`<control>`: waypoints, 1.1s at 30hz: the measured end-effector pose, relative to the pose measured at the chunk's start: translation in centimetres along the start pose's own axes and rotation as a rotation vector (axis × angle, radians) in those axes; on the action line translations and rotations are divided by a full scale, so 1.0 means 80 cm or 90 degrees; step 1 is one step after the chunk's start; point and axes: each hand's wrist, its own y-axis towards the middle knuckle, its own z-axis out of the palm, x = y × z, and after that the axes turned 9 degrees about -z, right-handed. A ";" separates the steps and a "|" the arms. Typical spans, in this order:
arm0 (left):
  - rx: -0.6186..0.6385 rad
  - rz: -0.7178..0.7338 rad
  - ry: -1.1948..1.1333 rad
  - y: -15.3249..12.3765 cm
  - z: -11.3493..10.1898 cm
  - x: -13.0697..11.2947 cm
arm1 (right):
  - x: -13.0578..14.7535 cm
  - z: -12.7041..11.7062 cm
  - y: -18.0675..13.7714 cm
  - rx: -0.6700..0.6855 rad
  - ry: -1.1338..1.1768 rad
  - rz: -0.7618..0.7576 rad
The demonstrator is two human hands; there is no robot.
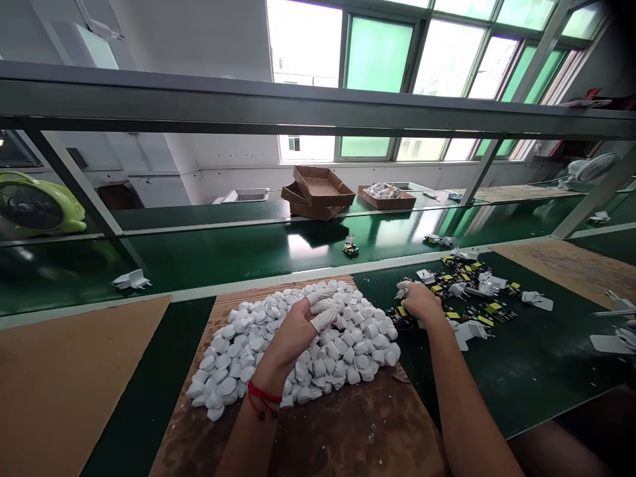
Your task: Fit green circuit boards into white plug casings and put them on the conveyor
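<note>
Centre of the frame, and the left hand is held over a broad heap of small white caps, its fingers stretched toward the right and sheathed at the ends in white covers. The thumb is set near the fingers with a narrow gap; whether a cap is pinched there cannot be told. A red bracelet is worn on that wrist.

Just right of centre, the right hand is placed at the near-left edge of a spread of circuit boards, yellow parts showing among them. Its fingers are curled and drawn close together, white covers seen on the tips; what is held between them, if anything, is hidden.

The caps are piled on a stained brown board at lower centre. White plug housings are strewn among and beside the circuit boards, all carried by the green worktop at right.

Beyond, on the green strip across mid-frame, a lone circuit board is seen near the centre and a white piece at left. Cardboard trays are stacked above centre; a green fan is stationed at far left.
</note>
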 end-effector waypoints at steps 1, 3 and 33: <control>0.002 -0.001 -0.001 0.000 0.000 0.000 | 0.002 0.000 0.000 -0.011 0.031 -0.007; 0.007 -0.001 -0.001 -0.001 -0.001 0.000 | 0.006 -0.001 0.001 -0.041 0.108 -0.020; 0.041 -0.067 -0.372 0.010 0.005 0.008 | 0.133 -0.016 -0.070 0.231 1.058 -0.255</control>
